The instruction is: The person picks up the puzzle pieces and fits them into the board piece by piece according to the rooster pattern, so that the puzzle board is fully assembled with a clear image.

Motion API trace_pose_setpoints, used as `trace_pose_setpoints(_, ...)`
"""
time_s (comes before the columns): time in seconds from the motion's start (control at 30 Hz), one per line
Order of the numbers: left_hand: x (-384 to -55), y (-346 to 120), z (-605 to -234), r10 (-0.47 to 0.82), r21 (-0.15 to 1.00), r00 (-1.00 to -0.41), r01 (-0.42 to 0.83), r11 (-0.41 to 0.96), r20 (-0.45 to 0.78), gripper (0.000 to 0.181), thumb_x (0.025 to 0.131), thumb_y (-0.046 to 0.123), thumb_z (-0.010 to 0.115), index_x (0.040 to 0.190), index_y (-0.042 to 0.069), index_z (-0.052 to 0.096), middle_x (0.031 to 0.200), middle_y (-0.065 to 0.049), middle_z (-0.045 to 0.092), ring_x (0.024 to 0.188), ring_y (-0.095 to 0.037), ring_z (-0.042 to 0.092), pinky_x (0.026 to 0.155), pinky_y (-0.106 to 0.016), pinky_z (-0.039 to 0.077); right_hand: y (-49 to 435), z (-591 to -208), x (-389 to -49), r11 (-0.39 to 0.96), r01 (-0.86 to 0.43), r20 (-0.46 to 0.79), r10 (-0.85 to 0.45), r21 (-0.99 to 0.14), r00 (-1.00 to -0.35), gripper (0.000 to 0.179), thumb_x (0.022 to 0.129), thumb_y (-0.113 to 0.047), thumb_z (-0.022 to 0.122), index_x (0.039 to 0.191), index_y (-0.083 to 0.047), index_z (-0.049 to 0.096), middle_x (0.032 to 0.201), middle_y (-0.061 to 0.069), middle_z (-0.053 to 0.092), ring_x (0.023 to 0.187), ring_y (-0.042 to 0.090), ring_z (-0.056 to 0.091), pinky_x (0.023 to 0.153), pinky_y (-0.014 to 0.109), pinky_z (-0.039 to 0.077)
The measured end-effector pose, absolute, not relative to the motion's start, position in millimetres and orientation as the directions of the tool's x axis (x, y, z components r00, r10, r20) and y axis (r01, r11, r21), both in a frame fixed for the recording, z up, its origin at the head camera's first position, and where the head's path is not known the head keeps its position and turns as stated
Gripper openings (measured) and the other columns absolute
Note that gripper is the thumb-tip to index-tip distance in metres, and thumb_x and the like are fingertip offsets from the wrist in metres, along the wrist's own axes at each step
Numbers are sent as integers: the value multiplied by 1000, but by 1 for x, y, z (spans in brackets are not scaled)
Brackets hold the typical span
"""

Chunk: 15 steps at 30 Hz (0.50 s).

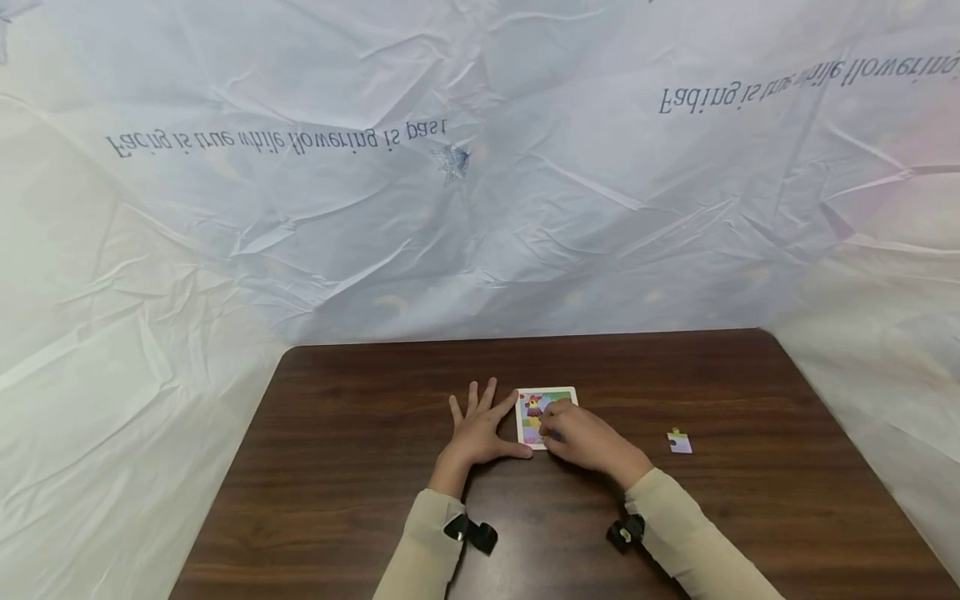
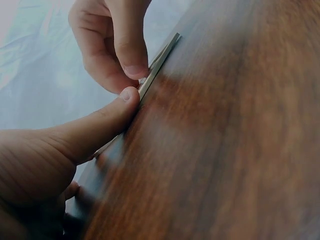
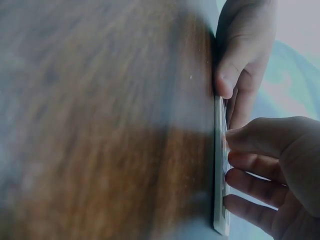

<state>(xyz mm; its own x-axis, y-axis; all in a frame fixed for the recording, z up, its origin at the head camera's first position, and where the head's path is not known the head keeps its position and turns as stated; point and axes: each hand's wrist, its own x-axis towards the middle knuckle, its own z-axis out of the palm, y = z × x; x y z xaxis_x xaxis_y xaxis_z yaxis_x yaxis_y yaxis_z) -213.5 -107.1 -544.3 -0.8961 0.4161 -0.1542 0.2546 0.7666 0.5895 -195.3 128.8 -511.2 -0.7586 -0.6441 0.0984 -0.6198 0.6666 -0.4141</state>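
A small jigsaw puzzle [image 1: 529,423] in a white-bordered tray, with a colourful rooster picture, lies flat on the table. My left hand [image 1: 478,435] is spread at its left side, index fingertip by the upper left corner and thumb along the near edge. Over the right part of the puzzle, my right hand [image 1: 581,433] has bent fingers and pinches a puzzle piece [image 2: 143,80] down at the picture's surface; the fingers hide most of that piece. From the right wrist view, the thumb and several fingertips of this hand touch the tray's [image 3: 218,175] upper face.
One loose puzzle piece [image 1: 680,442], lilac with a yellow-green tab, lies on the brown wooden table [image 1: 337,483] to the right of my right hand. Pale printed cloth [image 1: 480,250] hangs behind the table and at both sides.
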Motion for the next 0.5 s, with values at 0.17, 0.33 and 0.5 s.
trace_pose_setpoints(0.17, -209, -107, -545, 421, 583, -893, 259, 770, -160, 108, 79, 64, 86, 167, 29, 35, 177, -11, 4, 160, -44, -12, 117, -74, -17, 136, -513, -192, 667, -585, 114, -609, -462, -785, 11, 97, -3, 72, 100, -10, 80, 104, 0, 68, 92, 15, 64, 78, 37, 58)
trace_pose_setpoints(0.33, -209, -106, -545, 418, 585, -896, 260, 768, -149, 108, 79, 63, 87, 167, 28, 35, 177, -14, 6, 160, -46, -10, 117, -75, -16, 155, -505, -192, 683, -548, 160, -547, -483, -822, 19, 96, 3, 66, 103, -9, 79, 104, 0, 70, 89, 15, 63, 74, 37, 56)
trace_pose_setpoints(0.5, -212, -105, -543, 412, 583, -899, 257, 770, -148, 108, 79, 64, 87, 167, 29, 34, 177, -11, 4, 160, -44, -12, 117, -74, -17, 177, -499, -193, 734, -516, 184, -489, -442, -852, 17, 96, 3, 69, 104, -8, 78, 104, 1, 69, 91, 18, 65, 74, 40, 57)
